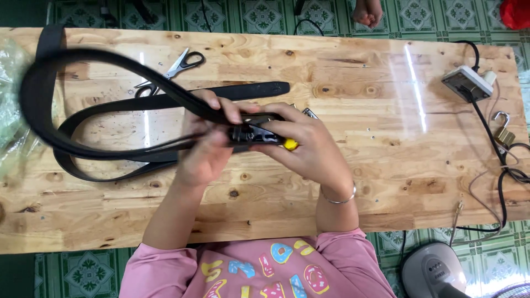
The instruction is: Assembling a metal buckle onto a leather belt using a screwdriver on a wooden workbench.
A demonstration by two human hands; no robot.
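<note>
Head view, pale knotty wooden bench (353, 182) over green patterned floor tiles (265, 14), left hand (207, 146) and right hand (309, 146) together, both clamped on black belt (83, 152) at its buckle (251, 134) mid-bench, scissors (174, 69) behind, white power strip (468, 83) far right, clear plastic bag (11, 110) at left edge.

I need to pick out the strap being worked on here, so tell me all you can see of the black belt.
The belt is a long black strap, leather-like and matte, looped in wide curves over the left half of the wooden table. One loop rises off the table and is blurred. A flat, rounded end lies toward the table's far edge, near the scissors. Both hands grip it at a dark glossy buckle: the left hand pinches the strap, the right hand holds the buckle end beside something yellow.
</note>
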